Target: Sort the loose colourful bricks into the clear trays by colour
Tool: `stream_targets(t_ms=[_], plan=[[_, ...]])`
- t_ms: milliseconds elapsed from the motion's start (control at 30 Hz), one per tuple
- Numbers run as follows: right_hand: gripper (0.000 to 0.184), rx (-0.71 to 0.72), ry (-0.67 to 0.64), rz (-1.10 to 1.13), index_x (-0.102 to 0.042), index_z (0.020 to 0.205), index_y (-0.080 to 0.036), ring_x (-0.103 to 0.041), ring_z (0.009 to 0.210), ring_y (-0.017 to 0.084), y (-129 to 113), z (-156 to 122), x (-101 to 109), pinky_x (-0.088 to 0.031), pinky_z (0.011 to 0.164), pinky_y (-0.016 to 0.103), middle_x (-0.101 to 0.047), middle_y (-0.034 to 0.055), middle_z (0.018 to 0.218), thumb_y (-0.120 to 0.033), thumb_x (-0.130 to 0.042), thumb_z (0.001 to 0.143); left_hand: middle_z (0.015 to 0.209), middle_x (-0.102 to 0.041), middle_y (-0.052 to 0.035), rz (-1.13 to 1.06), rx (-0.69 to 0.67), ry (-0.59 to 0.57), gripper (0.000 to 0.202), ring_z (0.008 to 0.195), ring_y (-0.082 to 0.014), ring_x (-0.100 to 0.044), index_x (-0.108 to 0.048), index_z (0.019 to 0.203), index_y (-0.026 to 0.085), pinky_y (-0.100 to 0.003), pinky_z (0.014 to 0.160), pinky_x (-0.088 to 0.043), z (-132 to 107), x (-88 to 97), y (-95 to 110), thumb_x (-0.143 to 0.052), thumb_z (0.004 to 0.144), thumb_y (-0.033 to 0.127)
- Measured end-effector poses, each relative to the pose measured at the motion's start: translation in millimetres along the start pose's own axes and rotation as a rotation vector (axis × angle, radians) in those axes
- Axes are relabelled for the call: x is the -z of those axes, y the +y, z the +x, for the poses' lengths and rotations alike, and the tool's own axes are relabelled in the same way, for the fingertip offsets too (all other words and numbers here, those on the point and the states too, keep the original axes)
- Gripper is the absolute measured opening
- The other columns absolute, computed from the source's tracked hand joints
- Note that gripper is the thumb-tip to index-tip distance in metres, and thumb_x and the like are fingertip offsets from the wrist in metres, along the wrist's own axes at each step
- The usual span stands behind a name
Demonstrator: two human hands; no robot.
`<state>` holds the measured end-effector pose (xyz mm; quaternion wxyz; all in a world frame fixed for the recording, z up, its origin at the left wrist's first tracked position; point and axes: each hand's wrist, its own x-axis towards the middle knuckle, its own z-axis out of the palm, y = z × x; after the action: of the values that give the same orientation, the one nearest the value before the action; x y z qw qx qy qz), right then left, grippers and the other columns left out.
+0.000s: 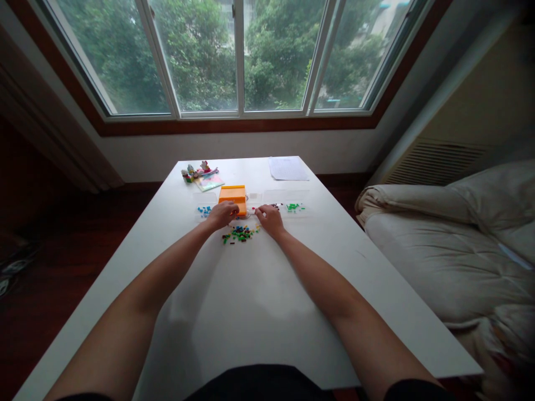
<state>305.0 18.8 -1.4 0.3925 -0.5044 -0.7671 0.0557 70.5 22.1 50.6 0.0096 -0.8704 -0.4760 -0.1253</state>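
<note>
Left hand at orange rectangular plastic tray, right hand right of it; fingers curled, can't tell if holding anything. Small multicoloured plastic bricks heaped on white tabletop, nearer wearer.

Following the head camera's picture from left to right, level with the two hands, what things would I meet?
Small blue plastic pieces → the person's bare left hand → the bare right hand → small green plastic pieces → a cream-coloured padded sofa.
</note>
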Motion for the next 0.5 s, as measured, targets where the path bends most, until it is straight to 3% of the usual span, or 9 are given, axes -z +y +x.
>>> stream_targets(t_ms=[300,500], plan=[[0.029,0.018,0.006,-0.001,-0.067,0.077,-0.019,-0.059,0.084,0.018,2.7,-0.5,-0.7,-0.039,0.081,0.028,-0.068,0.0048,0.084,-0.03,-0.051,0.098,0.097,-0.071,-0.0095,0.158,-0.021,-0.092,0.023,0.092,-0.0223,-0.066,-0.074,0.096,0.019,-0.029,0.077,-0.047,-3.0,0.4,20.5,-0.052,0.092,0.023],[0.029,0.021,0.011,0.004,-0.067,0.076,-0.019,-0.058,0.082,0.018,2.1,-0.3,-0.8,-0.039,0.08,0.028,-0.067,0.0043,0.081,-0.03,-0.052,0.098,0.1,-0.071,-0.0087,0.131,-0.01,-0.103,0.024,0.093,-0.0229,-0.066,-0.074,0.097,0.021,-0.029,0.073,-0.047,-8.1,0.7,24.2,-0.051,0.09,0.024]])
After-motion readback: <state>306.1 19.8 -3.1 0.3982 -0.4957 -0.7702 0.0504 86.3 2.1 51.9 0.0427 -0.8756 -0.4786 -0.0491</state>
